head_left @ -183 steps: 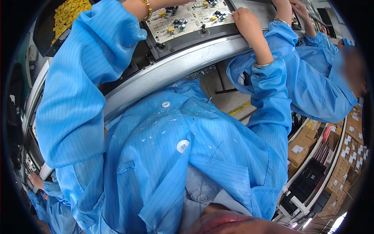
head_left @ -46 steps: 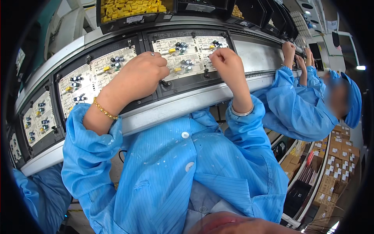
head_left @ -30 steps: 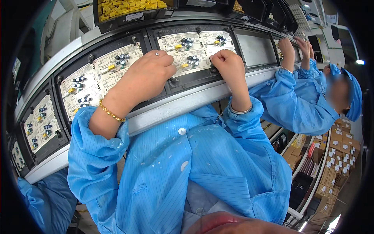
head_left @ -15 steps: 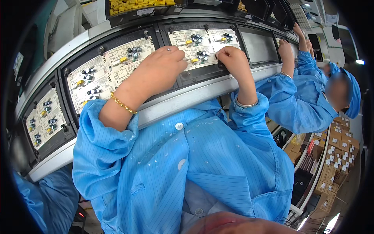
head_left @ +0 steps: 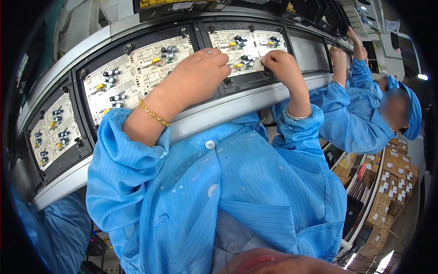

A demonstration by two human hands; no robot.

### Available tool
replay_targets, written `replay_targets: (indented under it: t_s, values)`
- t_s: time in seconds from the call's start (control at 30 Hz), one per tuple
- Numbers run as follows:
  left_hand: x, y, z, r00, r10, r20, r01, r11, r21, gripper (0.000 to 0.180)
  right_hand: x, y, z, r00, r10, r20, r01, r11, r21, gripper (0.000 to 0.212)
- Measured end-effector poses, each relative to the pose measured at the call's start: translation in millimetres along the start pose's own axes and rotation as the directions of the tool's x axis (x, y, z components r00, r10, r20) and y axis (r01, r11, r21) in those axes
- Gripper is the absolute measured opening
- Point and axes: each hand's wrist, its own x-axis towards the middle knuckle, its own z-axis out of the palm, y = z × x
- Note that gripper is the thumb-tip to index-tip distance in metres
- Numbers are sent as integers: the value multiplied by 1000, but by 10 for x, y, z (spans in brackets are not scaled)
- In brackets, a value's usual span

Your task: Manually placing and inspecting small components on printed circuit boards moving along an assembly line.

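A white circuit board point(head_left: 250, 51) with black capacitors and small yellow parts sits in a black tray frame point(head_left: 235, 87) before me. My left hand point(head_left: 198, 73) lies over the frame's left side, its fingers curled down by the board's left edge. Those fingertips are hidden, so what they hold cannot be seen. My right hand point(head_left: 284, 65) is closed, thumb and forefinger pinched at the board's near right part, beside a dark clamp knob. Anything inside that pinch is too small to make out.
More framed circuit boards point(head_left: 114, 86) stand to the left along a metal rail point(head_left: 219, 112). A grey frame opening point(head_left: 312, 52) lies to the right. Beyond it a co-worker's hand point(head_left: 338, 61) reaches over the line. A bin of yellow parts point(head_left: 159, 3) stands at the back.
The framed boards have shifted a little to the right along the line. Both my hands have moved right with them, still curled in much the same pose.
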Motion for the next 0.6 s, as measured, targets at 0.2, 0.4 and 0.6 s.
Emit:
replay_targets:
  t_s: [0.2, 0.4, 0.6]
  values:
    - [-34, -22, 21, 999, 21, -36, -20, 1000, 19, 12, 7, -85, 94, 989, -139, -54, 112, 932, -344, 20]
    - [-77, -56, -9, 1000, 3, -19, -3, 1000, -26, 14, 54, -80, 73, 992, -122, 28, 123, 904, -410, 19]
    - [-163, 120, -381, 980, 7, -197, -42, 984, -175, 27, -106, -51, 88, 975, -122, -186, 110, 991, -72, 22]
